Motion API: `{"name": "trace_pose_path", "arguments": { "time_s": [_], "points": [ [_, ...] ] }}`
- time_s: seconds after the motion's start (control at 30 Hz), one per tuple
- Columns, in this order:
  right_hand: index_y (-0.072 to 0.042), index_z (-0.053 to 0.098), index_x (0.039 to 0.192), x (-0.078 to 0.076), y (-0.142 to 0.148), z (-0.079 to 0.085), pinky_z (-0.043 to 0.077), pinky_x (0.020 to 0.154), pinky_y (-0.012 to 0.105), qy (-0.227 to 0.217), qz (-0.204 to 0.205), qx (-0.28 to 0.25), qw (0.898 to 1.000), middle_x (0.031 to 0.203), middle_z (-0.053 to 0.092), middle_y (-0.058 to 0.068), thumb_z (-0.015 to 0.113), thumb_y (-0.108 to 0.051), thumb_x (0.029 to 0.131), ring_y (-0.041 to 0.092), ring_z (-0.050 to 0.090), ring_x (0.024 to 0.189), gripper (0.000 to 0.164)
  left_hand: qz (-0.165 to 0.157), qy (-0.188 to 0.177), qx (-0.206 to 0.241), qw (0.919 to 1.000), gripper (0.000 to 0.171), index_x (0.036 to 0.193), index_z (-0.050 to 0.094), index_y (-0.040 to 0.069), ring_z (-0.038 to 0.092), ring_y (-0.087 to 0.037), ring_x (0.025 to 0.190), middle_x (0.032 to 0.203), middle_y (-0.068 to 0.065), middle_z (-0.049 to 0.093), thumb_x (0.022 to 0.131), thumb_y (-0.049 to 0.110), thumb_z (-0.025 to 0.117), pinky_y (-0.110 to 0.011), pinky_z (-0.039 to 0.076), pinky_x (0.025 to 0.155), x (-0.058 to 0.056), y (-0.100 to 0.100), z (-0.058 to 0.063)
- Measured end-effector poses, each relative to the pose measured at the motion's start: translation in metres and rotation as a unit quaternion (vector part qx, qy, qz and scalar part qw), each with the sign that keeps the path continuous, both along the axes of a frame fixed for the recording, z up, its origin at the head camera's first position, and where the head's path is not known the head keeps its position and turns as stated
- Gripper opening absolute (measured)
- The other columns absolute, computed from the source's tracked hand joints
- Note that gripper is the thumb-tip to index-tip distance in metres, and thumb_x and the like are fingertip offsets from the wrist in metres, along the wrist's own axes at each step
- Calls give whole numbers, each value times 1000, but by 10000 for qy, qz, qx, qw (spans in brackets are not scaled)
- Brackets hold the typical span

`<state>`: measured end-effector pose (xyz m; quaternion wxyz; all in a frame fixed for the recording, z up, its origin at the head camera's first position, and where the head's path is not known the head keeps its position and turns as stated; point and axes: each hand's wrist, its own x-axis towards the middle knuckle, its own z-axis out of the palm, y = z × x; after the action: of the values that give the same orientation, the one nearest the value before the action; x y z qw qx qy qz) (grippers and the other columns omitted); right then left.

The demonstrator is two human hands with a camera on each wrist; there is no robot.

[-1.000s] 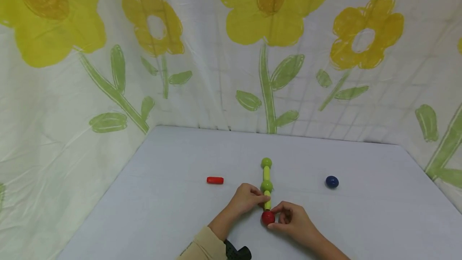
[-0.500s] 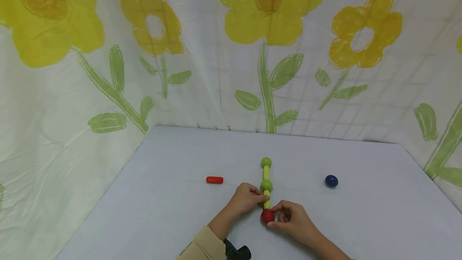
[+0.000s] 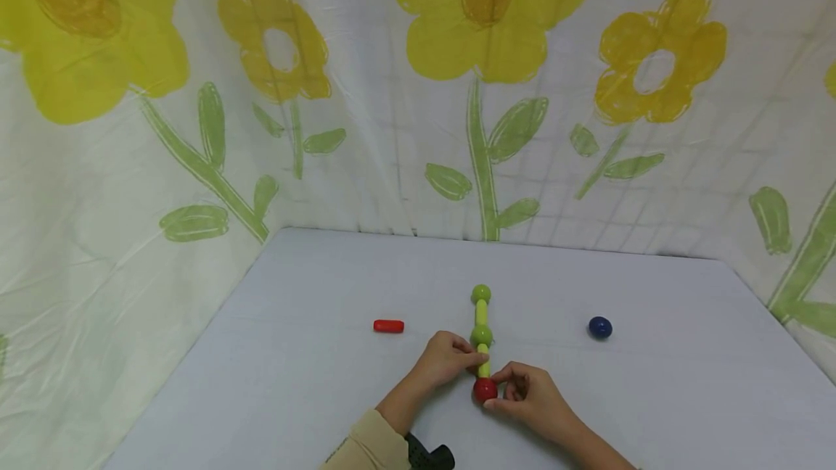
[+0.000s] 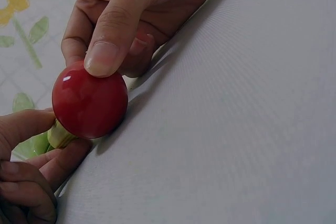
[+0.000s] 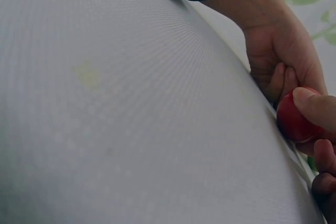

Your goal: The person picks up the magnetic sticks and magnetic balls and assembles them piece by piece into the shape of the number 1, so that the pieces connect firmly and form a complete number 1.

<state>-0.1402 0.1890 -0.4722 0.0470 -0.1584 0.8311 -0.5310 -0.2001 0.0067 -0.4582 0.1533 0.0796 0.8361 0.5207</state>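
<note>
In the head view, a straight row of beads and rods lies in the middle of the table: a far green ball [image 3: 481, 293], a yellow-green rod [image 3: 481, 312], another green ball [image 3: 481, 335], a second yellow-green rod [image 3: 484, 370] and a shiny red ball [image 3: 485, 389] at the near end. My left hand [image 3: 444, 360] pinches the second rod from the left. From the right, thumb and index finger of my right hand [image 3: 534, 399] pinch the red ball [image 4: 89, 103], which meets the rod's end [image 4: 62, 136] in the left wrist view.
A short red rod [image 3: 388, 326] lies left of the row. To the right sits a dark blue ball [image 3: 600, 328]. A white cloth covers the table [image 3: 313, 274], and a flower-printed curtain [image 3: 379, 129] hangs behind it. A black wrist device [image 3: 431, 453] shows by the left sleeve.
The red ball has moved slightly away from me, up against the second rod, hiding the dark end that showed earlier. Both hands keep their grips.
</note>
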Motion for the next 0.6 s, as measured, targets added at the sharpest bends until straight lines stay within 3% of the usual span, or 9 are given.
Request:
{"name": "trace_pose_path", "arguments": {
  "time_s": [0.6],
  "points": [
    [-2, 63, 96, 0, 2, -3, 41, 49, 17, -60, 15, -66, 10000, 68, 56, -3, 77, -21, 75, -2, 46, 56, 31, -91, 47, 276, 9996, 24, 78, 70, 1, 55, -5, 61, 69, -6, 70, 78, 25, 74, -20, 40, 54, 0, -1, -3]
  ]
}}
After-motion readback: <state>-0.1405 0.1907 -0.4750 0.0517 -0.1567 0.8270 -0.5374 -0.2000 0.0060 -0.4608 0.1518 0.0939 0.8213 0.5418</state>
